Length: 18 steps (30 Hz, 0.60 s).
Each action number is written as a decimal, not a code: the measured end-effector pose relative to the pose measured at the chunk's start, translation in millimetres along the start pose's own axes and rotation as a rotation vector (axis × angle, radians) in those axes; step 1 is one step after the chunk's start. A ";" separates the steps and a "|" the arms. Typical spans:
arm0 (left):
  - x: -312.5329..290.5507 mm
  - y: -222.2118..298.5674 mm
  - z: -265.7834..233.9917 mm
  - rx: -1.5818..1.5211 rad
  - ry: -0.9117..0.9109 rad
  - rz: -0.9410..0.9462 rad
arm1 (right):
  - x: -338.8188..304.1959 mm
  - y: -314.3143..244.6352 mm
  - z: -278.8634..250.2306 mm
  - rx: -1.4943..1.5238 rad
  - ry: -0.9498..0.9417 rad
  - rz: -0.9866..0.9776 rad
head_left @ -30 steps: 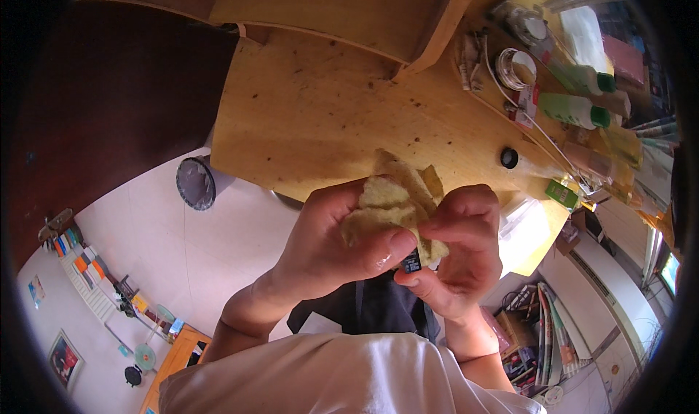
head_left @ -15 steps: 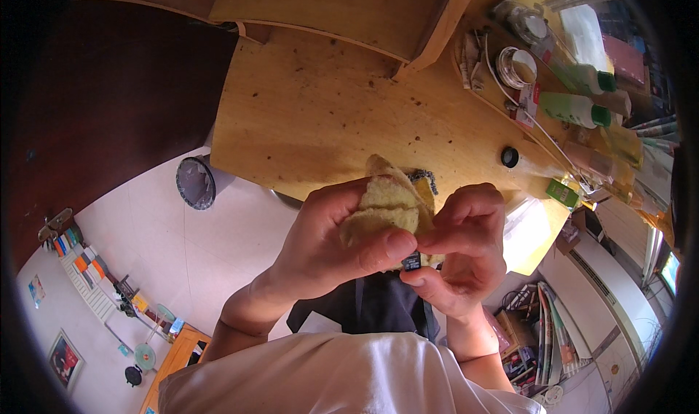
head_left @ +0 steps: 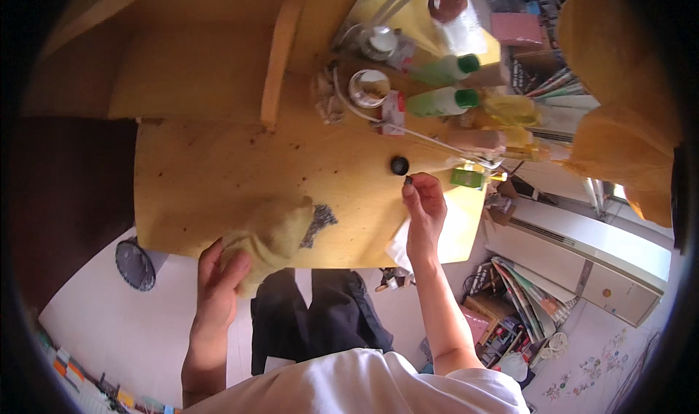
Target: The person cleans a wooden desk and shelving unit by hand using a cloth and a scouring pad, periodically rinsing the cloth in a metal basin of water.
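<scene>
Yellowish cloth (head_left: 271, 235) is in the left hand (head_left: 220, 283), at the near edge of the wooden bench (head_left: 349, 155). The bench is the largest of the things around the hands; its top is light brown, with many small dark spots. On the floor, near the left end of the bench, stands a dark bin (head_left: 135, 264).

The cloth is crumpled and hangs loosely from the left hand, which is closed on it with the thumb at the front. Its upper part is seen against the bench, but I cannot tell if it touches the wood. Just beside it, on the bench, is a grey speckled patch (head_left: 318, 225), and I cannot tell its material.

At the back right, a bottle with green cap (head_left: 438, 102) lies in view among other containers. To its left are a red and white packet (head_left: 393, 113) and a round container (head_left: 369, 88); a white cable (head_left: 352, 109) passes near these. Further to the right is a green box (head_left: 467, 177).

The right hand (head_left: 425, 210) is over the right part of the bench, near a black round cap (head_left: 399, 166). Its thumb and fingers pinch a small dark piece (head_left: 408, 181), the smallest thing.
</scene>
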<state>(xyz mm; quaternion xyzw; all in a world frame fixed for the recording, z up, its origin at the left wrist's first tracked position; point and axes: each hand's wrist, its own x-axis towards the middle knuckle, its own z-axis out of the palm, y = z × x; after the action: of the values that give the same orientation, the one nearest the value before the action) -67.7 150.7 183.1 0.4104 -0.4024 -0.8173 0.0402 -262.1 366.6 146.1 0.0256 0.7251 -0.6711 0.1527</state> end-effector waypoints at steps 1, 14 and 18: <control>0.1 -1.5 -1.4 -0.007 0.009 0.015 | 9.1 2.7 -12.4 -0.067 0.050 -0.076; 3.1 -0.4 -4.1 0.063 -0.052 0.012 | 56.2 10.6 -15.4 -0.512 0.292 -0.431; -6.5 -10.3 -4.1 -0.050 -0.254 -0.037 | -11.6 2.0 14.5 -0.207 -0.078 -0.160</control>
<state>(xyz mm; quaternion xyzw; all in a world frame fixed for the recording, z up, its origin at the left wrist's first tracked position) -57.9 157.7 178.8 0.3100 -0.3761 -0.8730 -0.0160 -247.8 354.6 146.3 -0.0741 0.7837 -0.6032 0.1286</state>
